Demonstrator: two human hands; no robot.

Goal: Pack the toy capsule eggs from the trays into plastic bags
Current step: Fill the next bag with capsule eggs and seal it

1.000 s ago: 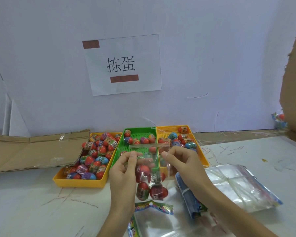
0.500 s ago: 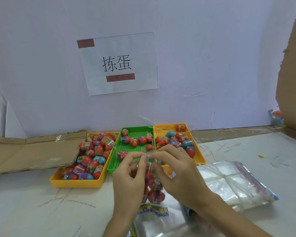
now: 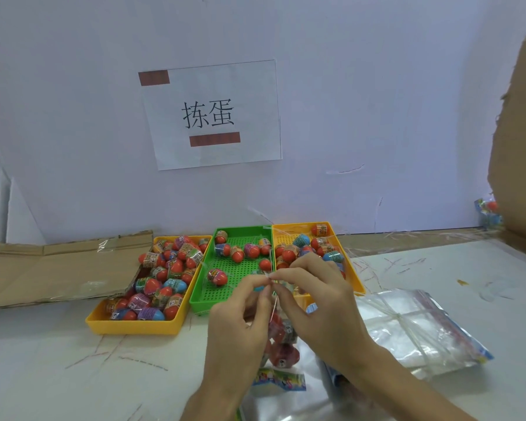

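Two bare hands meet over the near middle of a table. The left hand (image 3: 240,317) and right hand (image 3: 316,302) each pinch the top edge of a clear plastic bag (image 3: 281,338) between thumb and forefinger, fingertips almost touching. The bag hangs below them, holding several red capsule eggs; how many cannot be told.

This looks like the closing step: the bag's mouth is being pressed shut. The next move probably calls for running the pinch along the whole edge, then putting the bag aside and taking a fresh one.

Just right of the hands lies a tied bundle of empty bags (image 3: 407,329). Below the hands, a flat bag with a colourful printed strip (image 3: 278,379) rests on the table.

Beyond the hands, three trays stand side by side. The left yellow tray (image 3: 134,326) is heaped with loose eggs (image 3: 164,268). The green tray (image 3: 201,296) holds only a few. The right yellow tray (image 3: 356,275) holds a small cluster at its far end.

The table (image 3: 43,360) is white and scuffed with pen marks. Flattened cardboard (image 3: 58,262) lies at far left; a torn cardboard sheet (image 3: 520,117) stands at right, with what seems a filled bag (image 3: 488,211) beside it. A pale wall (image 3: 377,86) carries a paper sign (image 3: 210,113) with two Chinese characters.
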